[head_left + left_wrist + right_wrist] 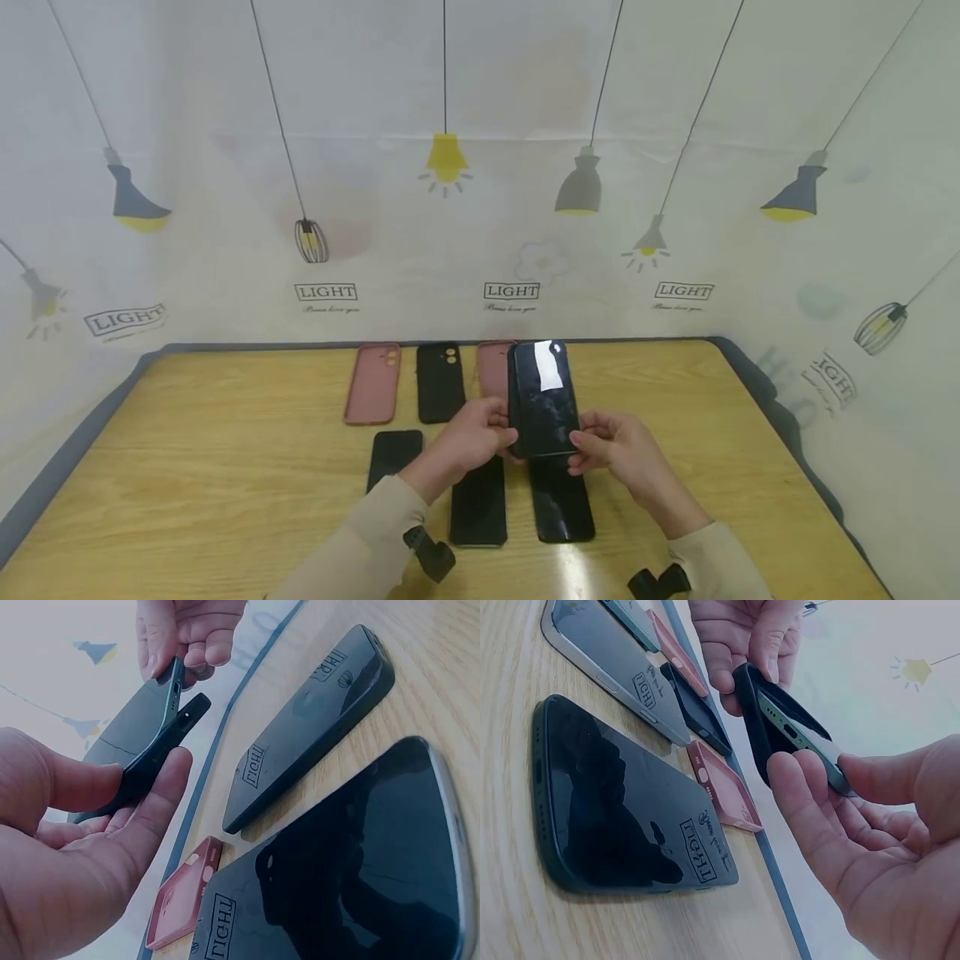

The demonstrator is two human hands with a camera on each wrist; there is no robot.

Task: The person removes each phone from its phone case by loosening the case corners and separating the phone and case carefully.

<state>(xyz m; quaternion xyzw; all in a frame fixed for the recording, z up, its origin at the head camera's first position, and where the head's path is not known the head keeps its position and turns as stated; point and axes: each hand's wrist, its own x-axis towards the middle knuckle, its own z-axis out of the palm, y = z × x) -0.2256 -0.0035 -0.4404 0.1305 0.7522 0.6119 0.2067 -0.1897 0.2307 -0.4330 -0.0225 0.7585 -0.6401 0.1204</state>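
Observation:
Between my hands, above the table, a phone [799,736] with a green edge sits tilted, partly inside a black phone case [754,724]. My left hand [474,435] grips the case along its side, thumb over the rim. My right hand [618,450] pinches the phone's lower corner between thumb and fingers. In the left wrist view, a gap shows between the phone [133,724] and the case [161,750] at the port end. Its screen faces up in the head view, with a bright reflection at the top.
Below my hands lie several dark phones: a left one [395,457], a middle one [480,504] and a right one [562,504]. Farther back are a pink case [372,383], a black case [440,383] and another pink case [493,371], partly covered. A lamp-patterned curtain [405,250] stands behind the wooden table [225,467].

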